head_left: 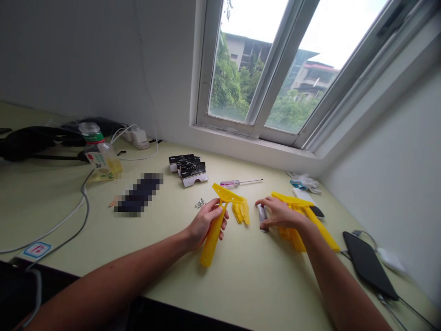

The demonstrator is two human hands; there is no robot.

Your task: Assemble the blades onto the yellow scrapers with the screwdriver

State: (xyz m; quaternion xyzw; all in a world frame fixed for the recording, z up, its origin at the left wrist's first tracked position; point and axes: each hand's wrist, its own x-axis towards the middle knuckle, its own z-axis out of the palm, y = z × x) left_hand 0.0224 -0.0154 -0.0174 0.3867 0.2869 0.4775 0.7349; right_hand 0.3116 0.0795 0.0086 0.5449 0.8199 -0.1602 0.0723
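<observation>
My left hand is wrapped round a yellow plastic scraper handle, its wide T-shaped head tilted up and away from me. Over the desk to the right, my right hand has thumb and fingers closed on the two ends of a flat grey metal blade; whether it is one blade or a stack I cannot tell. Between the hands lie flat yellow plastic plates. More yellow scraper handles are piled beside and partly behind my right hand. Small screws lie in a heap left of the held scraper's head.
A screwdriver and several black-and-white small boxes lie farther back. Left are a bottle, cables and a pixelated dark object. Right are white gloves and a black power bank-like slab. A window stands behind.
</observation>
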